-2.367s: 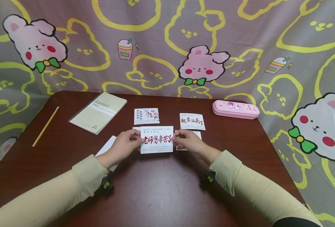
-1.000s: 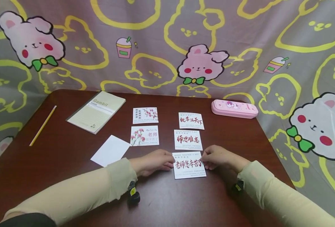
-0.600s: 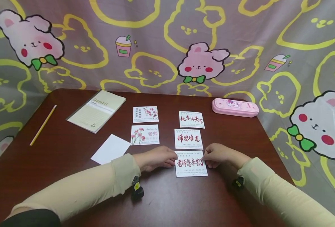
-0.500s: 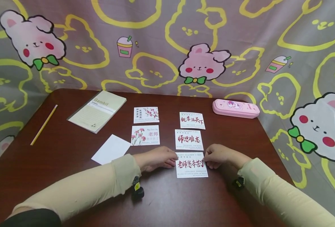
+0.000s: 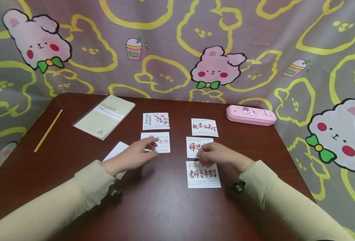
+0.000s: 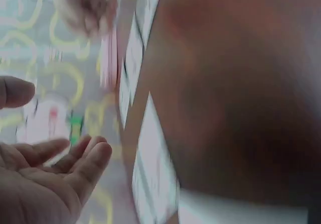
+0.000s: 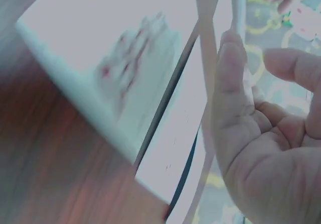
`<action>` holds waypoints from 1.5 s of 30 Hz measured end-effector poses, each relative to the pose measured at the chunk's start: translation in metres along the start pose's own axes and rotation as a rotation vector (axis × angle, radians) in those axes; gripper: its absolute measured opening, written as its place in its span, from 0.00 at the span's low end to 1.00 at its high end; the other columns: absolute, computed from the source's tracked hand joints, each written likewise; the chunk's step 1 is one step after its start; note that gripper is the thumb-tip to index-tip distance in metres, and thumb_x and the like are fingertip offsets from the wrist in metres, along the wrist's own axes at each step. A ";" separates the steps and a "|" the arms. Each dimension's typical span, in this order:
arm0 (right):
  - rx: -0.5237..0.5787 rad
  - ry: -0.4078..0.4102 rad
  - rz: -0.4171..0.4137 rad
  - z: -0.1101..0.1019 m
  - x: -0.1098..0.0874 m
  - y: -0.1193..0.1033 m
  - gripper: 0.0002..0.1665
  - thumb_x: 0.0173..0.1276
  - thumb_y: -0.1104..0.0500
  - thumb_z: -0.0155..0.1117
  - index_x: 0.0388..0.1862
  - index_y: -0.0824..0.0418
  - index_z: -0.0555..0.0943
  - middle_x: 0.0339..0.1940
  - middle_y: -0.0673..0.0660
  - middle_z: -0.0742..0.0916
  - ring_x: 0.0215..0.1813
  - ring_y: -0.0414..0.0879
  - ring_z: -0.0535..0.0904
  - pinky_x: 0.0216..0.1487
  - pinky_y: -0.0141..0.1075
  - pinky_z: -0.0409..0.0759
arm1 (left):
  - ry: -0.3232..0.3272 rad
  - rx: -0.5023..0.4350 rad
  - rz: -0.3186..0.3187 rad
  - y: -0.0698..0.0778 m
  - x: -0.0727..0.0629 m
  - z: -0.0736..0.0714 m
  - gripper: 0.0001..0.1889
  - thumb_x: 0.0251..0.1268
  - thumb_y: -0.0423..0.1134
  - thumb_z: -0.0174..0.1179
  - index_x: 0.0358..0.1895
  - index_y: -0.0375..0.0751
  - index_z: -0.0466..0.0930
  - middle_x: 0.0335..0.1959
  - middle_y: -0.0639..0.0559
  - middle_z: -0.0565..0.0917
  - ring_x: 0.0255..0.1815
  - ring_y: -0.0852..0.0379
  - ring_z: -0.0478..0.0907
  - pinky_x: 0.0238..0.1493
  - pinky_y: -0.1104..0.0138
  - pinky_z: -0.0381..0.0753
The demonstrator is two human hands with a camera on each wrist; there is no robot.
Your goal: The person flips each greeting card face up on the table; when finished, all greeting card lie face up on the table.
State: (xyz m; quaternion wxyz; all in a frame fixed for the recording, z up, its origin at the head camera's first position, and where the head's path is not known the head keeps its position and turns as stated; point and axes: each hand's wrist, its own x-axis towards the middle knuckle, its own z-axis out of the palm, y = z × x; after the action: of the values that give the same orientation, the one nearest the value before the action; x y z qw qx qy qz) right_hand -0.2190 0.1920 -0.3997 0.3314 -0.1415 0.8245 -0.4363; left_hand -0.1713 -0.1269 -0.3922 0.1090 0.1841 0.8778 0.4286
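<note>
My left hand (image 5: pixel 133 155) is held above the table, partly over a white card (image 5: pixel 115 151) and a carnation-printed greeting card (image 5: pixel 163 144). In the left wrist view its thumb and fingers (image 6: pixel 90 171) stand apart with nothing between them. My right hand (image 5: pixel 221 155) hovers over the middle greeting card (image 5: pixel 192 149) of the right column, hiding part of it. Below that lies another red-lettered card (image 5: pixel 204 177), free of both hands; above it sits a third card (image 5: pixel 204 128). The right wrist view shows the right thumb and fingers (image 7: pixel 231 68) parted and holding nothing.
A blossom-printed card (image 5: pixel 155 121) lies behind the carnation one. At the back left are a Gambit notebook (image 5: pixel 105 117) and a yellow pencil (image 5: pixel 48 131). A pink pencil case (image 5: pixel 251 115) stands at the back right, before a patterned curtain (image 5: pixel 165 30).
Both hands have let go of the red-lettered card, now flat at the near end of the right column. The left hand moved left toward the white card; the right hand rose and shifted inward.
</note>
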 end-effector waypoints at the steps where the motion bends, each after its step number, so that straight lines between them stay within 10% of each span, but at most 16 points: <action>1: 0.037 -0.012 -0.015 0.005 0.004 -0.005 0.13 0.77 0.63 0.56 0.45 0.76 0.80 0.35 0.61 0.87 0.37 0.47 0.85 0.42 0.42 0.87 | 0.033 0.053 0.016 -0.005 -0.006 -0.011 0.27 0.71 0.35 0.59 0.67 0.22 0.71 0.57 0.31 0.81 0.58 0.39 0.81 0.60 0.48 0.79; 8: 0.364 -0.097 -0.048 0.053 0.031 -0.034 0.18 0.80 0.66 0.50 0.59 0.81 0.73 0.50 0.69 0.86 0.52 0.55 0.86 0.56 0.46 0.84 | 0.013 0.361 0.126 -0.048 -0.046 -0.057 0.25 0.71 0.38 0.63 0.66 0.26 0.74 0.64 0.32 0.77 0.65 0.35 0.74 0.63 0.42 0.75; 20: 0.626 -0.165 0.031 0.124 0.067 -0.066 0.19 0.78 0.67 0.51 0.62 0.78 0.72 0.55 0.70 0.85 0.59 0.59 0.83 0.59 0.44 0.82 | -0.289 0.662 0.045 -0.069 -0.072 -0.056 0.29 0.68 0.45 0.67 0.68 0.33 0.77 0.71 0.29 0.71 0.72 0.31 0.67 0.67 0.42 0.71; 31: 0.896 -0.106 0.129 0.156 0.080 -0.095 0.23 0.77 0.66 0.52 0.66 0.79 0.68 0.54 0.68 0.80 0.64 0.62 0.76 0.71 0.51 0.72 | -0.174 0.702 0.046 -0.060 -0.074 -0.032 0.30 0.69 0.44 0.65 0.63 0.20 0.75 0.65 0.20 0.71 0.66 0.23 0.68 0.65 0.37 0.70; 45: 0.909 -0.019 0.133 0.166 0.084 -0.102 0.18 0.76 0.70 0.52 0.63 0.71 0.71 0.42 0.61 0.80 0.56 0.60 0.81 0.67 0.52 0.76 | -0.106 0.612 -0.074 -0.059 -0.072 -0.022 0.42 0.57 0.55 0.73 0.61 0.20 0.76 0.64 0.18 0.71 0.66 0.22 0.68 0.63 0.36 0.71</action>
State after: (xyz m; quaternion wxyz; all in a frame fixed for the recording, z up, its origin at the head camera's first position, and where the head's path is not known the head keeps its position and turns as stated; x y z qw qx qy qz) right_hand -0.1758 -0.0153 -0.4186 0.3946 0.0677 0.5537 -0.7302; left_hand -0.1273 -0.2054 -0.4232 0.1097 0.1982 0.9653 0.1299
